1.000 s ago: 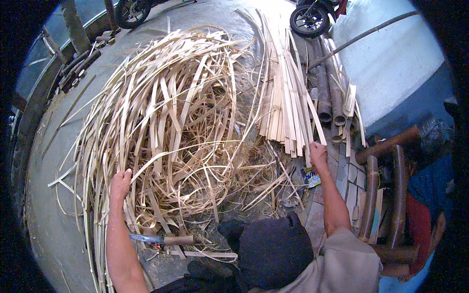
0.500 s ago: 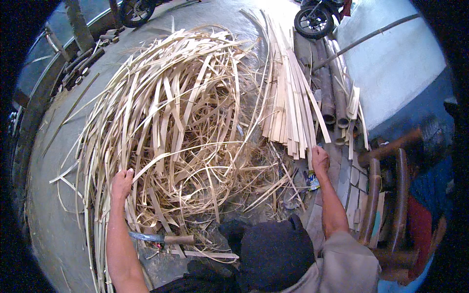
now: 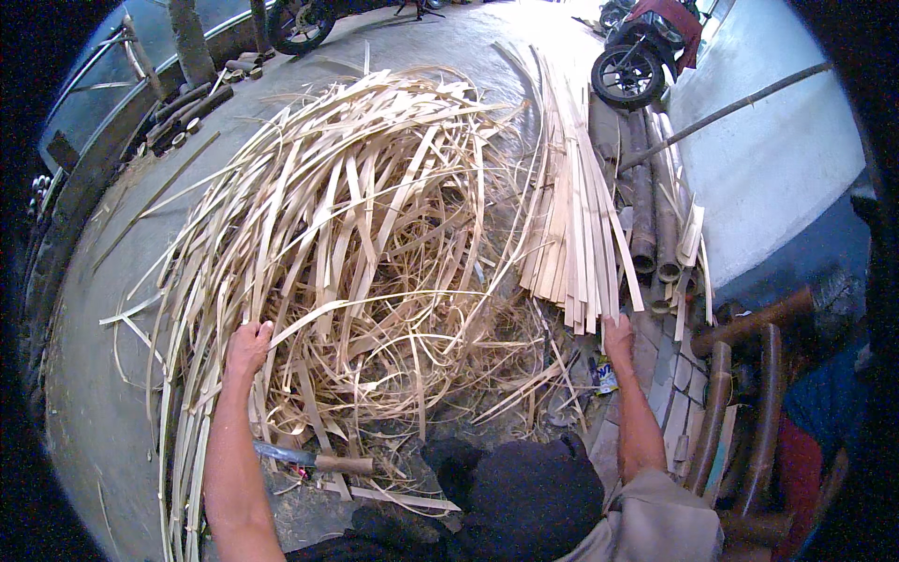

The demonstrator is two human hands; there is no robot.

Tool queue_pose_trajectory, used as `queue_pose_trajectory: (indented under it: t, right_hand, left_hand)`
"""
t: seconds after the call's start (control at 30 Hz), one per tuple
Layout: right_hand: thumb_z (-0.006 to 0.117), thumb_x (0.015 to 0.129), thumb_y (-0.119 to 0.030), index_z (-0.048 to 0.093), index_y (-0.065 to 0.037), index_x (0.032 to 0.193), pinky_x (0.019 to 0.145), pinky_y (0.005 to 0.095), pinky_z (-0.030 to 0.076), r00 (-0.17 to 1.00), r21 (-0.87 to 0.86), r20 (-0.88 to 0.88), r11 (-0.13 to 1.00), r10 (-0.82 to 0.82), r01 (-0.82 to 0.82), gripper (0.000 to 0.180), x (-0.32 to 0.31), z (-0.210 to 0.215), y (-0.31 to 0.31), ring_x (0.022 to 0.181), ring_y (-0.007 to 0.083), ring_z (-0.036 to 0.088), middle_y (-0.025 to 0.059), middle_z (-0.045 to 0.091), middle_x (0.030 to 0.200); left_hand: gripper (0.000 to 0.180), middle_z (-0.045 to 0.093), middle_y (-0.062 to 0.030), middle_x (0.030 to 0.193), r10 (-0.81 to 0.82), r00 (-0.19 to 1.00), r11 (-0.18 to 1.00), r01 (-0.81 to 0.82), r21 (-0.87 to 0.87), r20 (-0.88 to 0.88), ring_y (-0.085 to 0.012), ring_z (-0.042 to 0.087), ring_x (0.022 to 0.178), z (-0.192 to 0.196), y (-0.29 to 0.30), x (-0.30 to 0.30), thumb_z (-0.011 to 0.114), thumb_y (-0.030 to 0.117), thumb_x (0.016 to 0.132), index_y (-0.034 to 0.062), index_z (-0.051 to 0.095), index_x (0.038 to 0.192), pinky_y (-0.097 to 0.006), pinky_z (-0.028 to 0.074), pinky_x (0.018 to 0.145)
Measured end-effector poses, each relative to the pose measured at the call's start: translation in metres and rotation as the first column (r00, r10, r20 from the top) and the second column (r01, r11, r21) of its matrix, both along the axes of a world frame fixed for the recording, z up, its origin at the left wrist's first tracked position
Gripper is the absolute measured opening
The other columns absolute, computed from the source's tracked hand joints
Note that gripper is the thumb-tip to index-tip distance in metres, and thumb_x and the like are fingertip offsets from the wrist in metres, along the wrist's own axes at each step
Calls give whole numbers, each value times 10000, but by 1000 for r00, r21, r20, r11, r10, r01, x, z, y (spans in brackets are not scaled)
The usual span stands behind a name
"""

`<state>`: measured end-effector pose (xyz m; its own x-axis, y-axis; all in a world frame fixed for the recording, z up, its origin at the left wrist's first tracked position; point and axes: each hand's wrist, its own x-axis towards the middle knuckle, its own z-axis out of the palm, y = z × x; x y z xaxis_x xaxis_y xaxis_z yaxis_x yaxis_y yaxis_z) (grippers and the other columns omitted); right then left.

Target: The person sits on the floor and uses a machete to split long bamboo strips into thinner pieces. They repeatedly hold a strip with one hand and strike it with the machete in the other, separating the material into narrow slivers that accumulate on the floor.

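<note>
A big tangled heap of thin bamboo strips [image 3: 365, 225] covers the concrete floor in front of me. My left hand [image 3: 247, 345] grips strips at the heap's near left edge. A neat bundle of straight flat bamboo slats [image 3: 571, 234] lies to the right of the heap. My right hand [image 3: 618, 335] reaches to the near ends of those slats and touches them; its fingers are curled there, and whether it grips one is hard to tell. A knife with a wooden handle [image 3: 318, 460] lies on the floor near my left forearm.
Whole bamboo poles [image 3: 646, 197] lie along the slats' right side. A motorbike wheel [image 3: 626, 75] stands at the back right, another wheel [image 3: 298, 22] at the back. Curved brown bamboo furniture parts [image 3: 749, 375] sit at my right. A long pole [image 3: 730, 110] leans on the pale wall.
My right hand has dropped slightly lower along the ends of the slats. My left hand has stayed on the strips at the heap's edge.
</note>
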<state>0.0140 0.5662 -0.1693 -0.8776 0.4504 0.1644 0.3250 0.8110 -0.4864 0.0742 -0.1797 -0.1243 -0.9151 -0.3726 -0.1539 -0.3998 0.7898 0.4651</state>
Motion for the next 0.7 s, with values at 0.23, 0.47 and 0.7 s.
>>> queue_pose_trajectory:
  t: [0.23,0.47,0.7]
  right_hand:
    - [616,948,-291,615,42,822,586,356,434,932,-189,-361,981,-38,-34,356,-17,17,-7,623,189,480,140,537,654]
    - [515,972,-502,660,44,851,674,467,466,1000,-183,19,983,7,-4,577,-12,9,-18,683,269,614,142,674,752]
    - [628,943,-419,677,1,971,521,305,440,929,-384,-368,903,42,-193,423,-19,16,-14,579,105,534,43,590,643]
  left_hand:
    - [495,655,-268,780,-27,1000,999,27,-19,-9,-425,643,755,1,0,0,542,450,944,-21,678,873,-497,471,696]
    - [504,621,-258,729,-10,1000,1000,10,-17,18,-399,628,707,7,3,2,535,443,948,-34,643,826,-491,449,665]
    - [502,619,-245,733,-34,999,999,35,-19,15,-387,613,695,11,6,5,519,435,957,-32,639,820,-489,446,669]
